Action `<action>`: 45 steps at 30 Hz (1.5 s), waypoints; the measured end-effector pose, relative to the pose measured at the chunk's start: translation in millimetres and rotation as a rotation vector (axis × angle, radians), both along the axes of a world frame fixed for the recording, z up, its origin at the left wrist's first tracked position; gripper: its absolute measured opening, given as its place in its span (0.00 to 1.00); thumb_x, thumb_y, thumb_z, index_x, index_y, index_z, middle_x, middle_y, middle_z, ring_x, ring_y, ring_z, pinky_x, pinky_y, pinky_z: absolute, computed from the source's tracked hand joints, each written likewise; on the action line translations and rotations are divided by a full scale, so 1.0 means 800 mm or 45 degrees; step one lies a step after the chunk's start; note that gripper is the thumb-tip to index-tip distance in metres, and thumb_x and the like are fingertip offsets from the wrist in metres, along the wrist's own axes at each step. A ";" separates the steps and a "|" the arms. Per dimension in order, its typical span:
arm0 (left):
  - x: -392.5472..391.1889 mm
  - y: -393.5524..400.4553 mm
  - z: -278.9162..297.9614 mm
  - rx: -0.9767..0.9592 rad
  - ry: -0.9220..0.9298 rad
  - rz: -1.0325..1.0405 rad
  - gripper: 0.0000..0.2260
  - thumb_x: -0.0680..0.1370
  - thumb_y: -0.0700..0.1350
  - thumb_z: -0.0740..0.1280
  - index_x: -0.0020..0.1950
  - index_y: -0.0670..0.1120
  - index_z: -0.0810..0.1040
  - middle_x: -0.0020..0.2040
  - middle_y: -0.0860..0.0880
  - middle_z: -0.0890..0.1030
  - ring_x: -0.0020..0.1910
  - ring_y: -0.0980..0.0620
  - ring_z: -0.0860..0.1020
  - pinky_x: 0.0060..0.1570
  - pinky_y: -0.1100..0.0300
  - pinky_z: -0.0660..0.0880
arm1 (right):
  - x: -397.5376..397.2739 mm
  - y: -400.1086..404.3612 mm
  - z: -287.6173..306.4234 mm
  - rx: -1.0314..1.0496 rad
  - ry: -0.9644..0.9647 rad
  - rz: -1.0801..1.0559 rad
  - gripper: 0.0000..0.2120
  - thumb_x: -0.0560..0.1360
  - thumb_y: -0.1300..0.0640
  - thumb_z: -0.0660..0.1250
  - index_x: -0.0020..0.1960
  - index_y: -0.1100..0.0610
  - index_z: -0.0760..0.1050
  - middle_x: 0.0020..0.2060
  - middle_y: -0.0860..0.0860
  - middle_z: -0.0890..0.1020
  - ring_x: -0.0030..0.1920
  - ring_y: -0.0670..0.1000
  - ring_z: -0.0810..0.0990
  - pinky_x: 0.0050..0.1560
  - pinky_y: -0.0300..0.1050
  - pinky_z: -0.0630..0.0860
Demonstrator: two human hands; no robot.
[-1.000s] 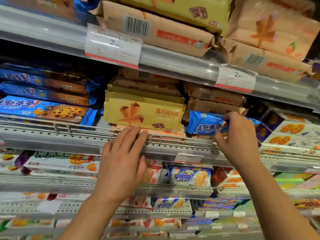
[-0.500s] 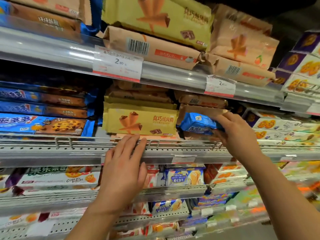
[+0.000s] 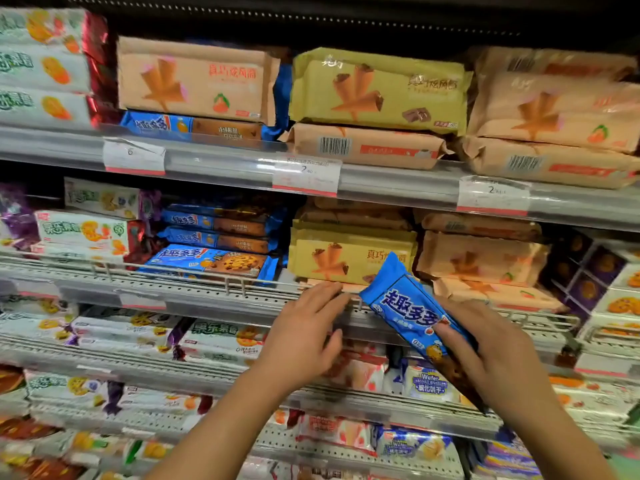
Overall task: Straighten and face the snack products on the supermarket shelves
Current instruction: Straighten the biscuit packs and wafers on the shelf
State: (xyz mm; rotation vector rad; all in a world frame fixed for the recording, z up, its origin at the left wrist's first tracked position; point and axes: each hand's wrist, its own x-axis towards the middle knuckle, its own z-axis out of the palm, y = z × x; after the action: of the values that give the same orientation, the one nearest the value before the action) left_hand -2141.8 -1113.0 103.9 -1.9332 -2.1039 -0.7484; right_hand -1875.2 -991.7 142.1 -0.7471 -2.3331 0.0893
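Head view shows the right hand [image 3: 498, 351] out in front of the shelves, its fingers [image 3: 450, 336] curled round the lower half of a blue cookie pack [image 3: 403, 303], which is lifted clear and tilted, top end pointing up and left across the yellow cone-wafer pack [image 3: 349, 256]. The left hand [image 3: 301, 337] has its fingers nearly straight and holds nothing, the tips resting at the wire rail [image 3: 207, 277] of the middle shelf, just left of the blue pack

My judgement is that this pack belongs with the blue cookie stack [image 3: 214, 237] further left on that shelf. To do the step well, carry it level, lay it flat on top of that stack with the printed face forward and upright, long edge parallel to the rail, then square the stack with the free hand. The soft wrapper may crush if gripped hard

Writing: the held pack reads 趣多多 in white, and the same shows on the stack's front pack. The yellow pack reads 真巧 with further characters partly covered. A lower pack [image 3: 429, 384] reads "Wafer". One price tag [image 3: 304, 174] begins with 2; the rest is blurred
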 end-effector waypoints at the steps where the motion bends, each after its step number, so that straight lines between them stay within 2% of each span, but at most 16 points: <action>1: -0.003 -0.007 0.004 0.028 -0.008 -0.017 0.26 0.78 0.54 0.58 0.76 0.52 0.70 0.77 0.54 0.69 0.76 0.52 0.66 0.71 0.48 0.70 | -0.003 -0.006 -0.006 -0.055 0.021 0.019 0.21 0.81 0.41 0.58 0.70 0.45 0.76 0.52 0.42 0.80 0.49 0.47 0.81 0.45 0.45 0.76; 4: -0.020 -0.030 0.025 0.184 -0.021 -0.066 0.20 0.78 0.51 0.61 0.70 0.51 0.77 0.70 0.54 0.77 0.69 0.53 0.73 0.67 0.50 0.74 | -0.013 -0.026 -0.010 -0.144 0.053 0.080 0.19 0.82 0.39 0.58 0.70 0.39 0.74 0.53 0.35 0.79 0.51 0.39 0.79 0.49 0.35 0.73; 7: -0.048 -0.045 0.069 0.464 0.033 -0.109 0.15 0.78 0.47 0.63 0.62 0.49 0.82 0.62 0.53 0.82 0.62 0.53 0.78 0.62 0.51 0.76 | -0.041 -0.039 0.020 -0.067 0.013 0.098 0.17 0.82 0.41 0.60 0.70 0.36 0.73 0.54 0.36 0.79 0.51 0.40 0.80 0.46 0.41 0.77; 9: -0.067 -0.052 0.115 0.643 0.098 -0.155 0.13 0.77 0.45 0.64 0.59 0.47 0.84 0.58 0.53 0.84 0.59 0.51 0.80 0.59 0.52 0.77 | -0.070 -0.047 0.056 0.061 -0.019 0.105 0.19 0.82 0.41 0.58 0.71 0.37 0.72 0.51 0.36 0.78 0.49 0.39 0.77 0.44 0.39 0.75; 13: -0.124 -0.064 0.215 0.835 0.280 -0.191 0.14 0.76 0.43 0.64 0.58 0.46 0.84 0.57 0.51 0.84 0.58 0.48 0.80 0.59 0.51 0.75 | -0.132 -0.068 0.129 0.184 0.051 0.134 0.19 0.81 0.43 0.58 0.71 0.41 0.74 0.48 0.36 0.75 0.47 0.37 0.75 0.47 0.27 0.67; 16: -0.187 -0.064 0.279 0.909 0.397 -0.163 0.17 0.74 0.42 0.61 0.59 0.44 0.83 0.57 0.47 0.84 0.57 0.42 0.79 0.58 0.46 0.75 | -0.171 -0.084 0.166 0.229 0.121 0.122 0.17 0.81 0.44 0.62 0.69 0.41 0.75 0.52 0.37 0.80 0.50 0.38 0.78 0.50 0.27 0.68; 18: -0.230 -0.060 0.314 0.910 0.470 -0.074 0.20 0.74 0.42 0.58 0.60 0.46 0.82 0.59 0.46 0.83 0.56 0.39 0.79 0.58 0.44 0.74 | -0.190 -0.093 0.184 0.231 0.174 0.120 0.16 0.80 0.45 0.64 0.67 0.40 0.75 0.53 0.38 0.82 0.52 0.39 0.79 0.50 0.32 0.71; 20: -0.268 -0.056 0.337 0.863 0.546 0.020 0.21 0.75 0.46 0.57 0.63 0.46 0.81 0.62 0.45 0.82 0.58 0.38 0.78 0.60 0.46 0.72 | -0.204 -0.099 0.197 0.239 0.189 0.102 0.16 0.79 0.46 0.65 0.67 0.40 0.76 0.54 0.35 0.81 0.54 0.37 0.79 0.51 0.31 0.72; 24: -0.317 -0.044 0.351 0.584 0.654 0.190 0.26 0.77 0.54 0.63 0.73 0.47 0.73 0.71 0.43 0.75 0.69 0.37 0.72 0.66 0.38 0.70 | -0.224 -0.103 0.221 0.300 0.192 -0.011 0.17 0.78 0.42 0.64 0.65 0.41 0.78 0.57 0.34 0.81 0.57 0.36 0.78 0.54 0.29 0.71; 27: -0.329 -0.040 0.341 0.513 0.613 0.214 0.30 0.75 0.59 0.69 0.74 0.48 0.71 0.74 0.43 0.73 0.73 0.37 0.69 0.71 0.36 0.66 | -0.234 -0.107 0.233 0.315 0.188 -0.035 0.17 0.78 0.42 0.65 0.65 0.43 0.80 0.57 0.32 0.81 0.57 0.34 0.78 0.55 0.29 0.71; 31: -0.318 -0.045 0.327 0.609 0.572 0.201 0.29 0.71 0.57 0.75 0.70 0.49 0.74 0.72 0.45 0.75 0.72 0.40 0.70 0.72 0.36 0.63 | -0.239 -0.109 0.243 0.339 0.135 -0.014 0.16 0.77 0.45 0.67 0.65 0.42 0.79 0.54 0.32 0.81 0.55 0.34 0.79 0.51 0.30 0.71; 34: -0.304 -0.054 0.334 0.607 0.553 0.231 0.27 0.71 0.58 0.75 0.66 0.51 0.74 0.68 0.48 0.77 0.71 0.43 0.71 0.70 0.41 0.64 | -0.232 -0.103 0.244 0.331 0.131 0.049 0.17 0.77 0.45 0.67 0.65 0.43 0.79 0.55 0.31 0.80 0.55 0.35 0.79 0.50 0.30 0.72; 38: -0.277 -0.060 0.355 0.503 0.476 0.328 0.22 0.72 0.61 0.74 0.57 0.54 0.68 0.52 0.53 0.79 0.53 0.46 0.76 0.61 0.46 0.70 | -0.215 -0.089 0.252 0.366 0.155 0.116 0.17 0.77 0.47 0.68 0.64 0.46 0.81 0.55 0.29 0.78 0.56 0.31 0.77 0.50 0.25 0.70; 41: -0.264 -0.065 0.367 0.460 0.558 0.385 0.25 0.70 0.64 0.74 0.54 0.54 0.66 0.45 0.54 0.73 0.45 0.48 0.70 0.52 0.49 0.69 | -0.203 -0.080 0.255 0.411 0.201 0.148 0.16 0.77 0.47 0.67 0.63 0.47 0.81 0.54 0.27 0.77 0.55 0.30 0.76 0.51 0.26 0.70; 43: -0.259 -0.072 0.374 0.392 0.570 0.406 0.28 0.68 0.67 0.75 0.57 0.54 0.67 0.46 0.53 0.71 0.47 0.47 0.70 0.50 0.49 0.67 | -0.197 -0.075 0.262 0.337 0.245 0.182 0.15 0.76 0.48 0.68 0.62 0.47 0.82 0.53 0.28 0.78 0.55 0.33 0.77 0.50 0.27 0.71; 45: -0.257 -0.075 0.379 0.350 0.558 0.398 0.30 0.69 0.65 0.74 0.64 0.55 0.68 0.53 0.53 0.74 0.56 0.46 0.72 0.54 0.49 0.67 | -0.195 -0.070 0.269 0.350 0.251 0.198 0.16 0.76 0.47 0.68 0.62 0.47 0.82 0.52 0.28 0.78 0.55 0.34 0.77 0.49 0.27 0.71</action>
State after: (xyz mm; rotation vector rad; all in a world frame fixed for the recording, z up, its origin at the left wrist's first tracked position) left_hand -2347.5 -1173.2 407.4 -1.4236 -1.8548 -0.4668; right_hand -2031.0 -1047.4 357.2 -0.4017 -2.1543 -0.0846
